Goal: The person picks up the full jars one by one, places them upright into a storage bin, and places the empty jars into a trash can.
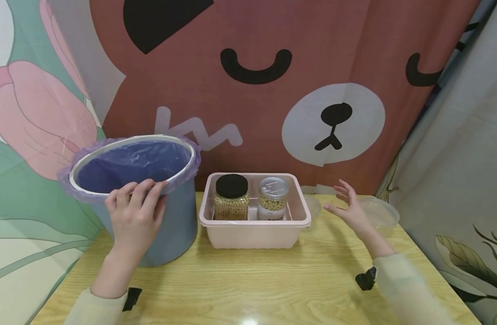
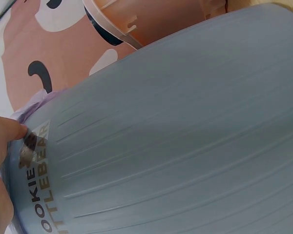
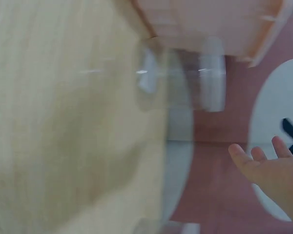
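My left hand (image 1: pixel 134 219) grips the near rim of a blue-grey trash bin (image 1: pixel 177 221), with the fingers over the edge. The thumb (image 2: pixel 10 130) presses the outer wall by the printed lettering in the left wrist view. A purple bag lines the bin (image 2: pixel 161 126) and folds over its white rim. My right hand (image 1: pixel 351 214) hovers over the table at right with fingers spread, holding nothing. It is between a pink bin (image 1: pixel 252 235) and a clear round container (image 1: pixel 381 212). Inside the pink bin stand a black-lidded jar (image 1: pixel 231 198) and a clear-lidded jar (image 1: pixel 273 198).
Another clear container (image 1: pixel 312 206) stands partly hidden behind the pink bin's right side. All of this rests on a wooden table (image 1: pixel 248 284). A curtain with a bear print (image 1: pixel 256 113) hangs close behind, and a grey curtain (image 1: pixel 455 180) borders the right.
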Tool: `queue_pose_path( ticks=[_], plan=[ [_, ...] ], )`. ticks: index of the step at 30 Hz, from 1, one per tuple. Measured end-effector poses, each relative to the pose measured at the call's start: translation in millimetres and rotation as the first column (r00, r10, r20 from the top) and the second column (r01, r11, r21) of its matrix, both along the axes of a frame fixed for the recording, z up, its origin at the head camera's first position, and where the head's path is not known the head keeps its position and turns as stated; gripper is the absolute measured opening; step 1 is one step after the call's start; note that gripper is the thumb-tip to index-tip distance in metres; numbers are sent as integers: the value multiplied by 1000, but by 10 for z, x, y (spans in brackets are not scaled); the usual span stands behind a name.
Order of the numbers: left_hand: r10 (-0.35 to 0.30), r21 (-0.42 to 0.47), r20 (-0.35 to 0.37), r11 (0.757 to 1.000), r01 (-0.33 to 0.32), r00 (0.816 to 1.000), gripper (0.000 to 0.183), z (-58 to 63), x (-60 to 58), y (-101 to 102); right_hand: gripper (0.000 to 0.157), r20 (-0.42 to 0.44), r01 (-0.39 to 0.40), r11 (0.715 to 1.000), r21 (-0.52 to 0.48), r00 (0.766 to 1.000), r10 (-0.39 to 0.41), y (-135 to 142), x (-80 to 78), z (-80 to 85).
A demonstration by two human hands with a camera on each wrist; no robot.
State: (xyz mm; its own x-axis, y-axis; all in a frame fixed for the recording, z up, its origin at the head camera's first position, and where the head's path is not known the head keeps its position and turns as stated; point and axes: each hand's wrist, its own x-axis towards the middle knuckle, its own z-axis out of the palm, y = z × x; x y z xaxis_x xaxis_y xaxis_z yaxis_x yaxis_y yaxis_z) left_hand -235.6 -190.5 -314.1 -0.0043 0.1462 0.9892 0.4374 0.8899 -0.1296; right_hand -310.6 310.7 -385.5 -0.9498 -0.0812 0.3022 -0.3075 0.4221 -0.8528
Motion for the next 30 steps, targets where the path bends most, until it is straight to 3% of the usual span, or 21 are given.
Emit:
queue_pose_path(
  ticks=[6, 12, 18, 30],
  plan=[
    [2, 4, 2, 1000, -2, 1000, 24, -1, 9, -4, 96, 125, -31, 999, -12, 992, 32, 56, -146, -297],
    [9, 1, 6, 1000, -9, 1000, 25, 1, 15, -7, 97, 184, -95, 995, 10, 979, 91, 108, -299, -506],
    [14, 1, 11, 1000, -14, 1000, 25, -3, 17, -14, 91, 221, -200, 980, 17, 956, 191, 118, -432, -588],
    [12, -6, 18, 1000, -12, 1000, 24, -8, 10, -5, 87, 244, -288, 958, -1, 929, 279, 57, -579, -610]
  ],
)
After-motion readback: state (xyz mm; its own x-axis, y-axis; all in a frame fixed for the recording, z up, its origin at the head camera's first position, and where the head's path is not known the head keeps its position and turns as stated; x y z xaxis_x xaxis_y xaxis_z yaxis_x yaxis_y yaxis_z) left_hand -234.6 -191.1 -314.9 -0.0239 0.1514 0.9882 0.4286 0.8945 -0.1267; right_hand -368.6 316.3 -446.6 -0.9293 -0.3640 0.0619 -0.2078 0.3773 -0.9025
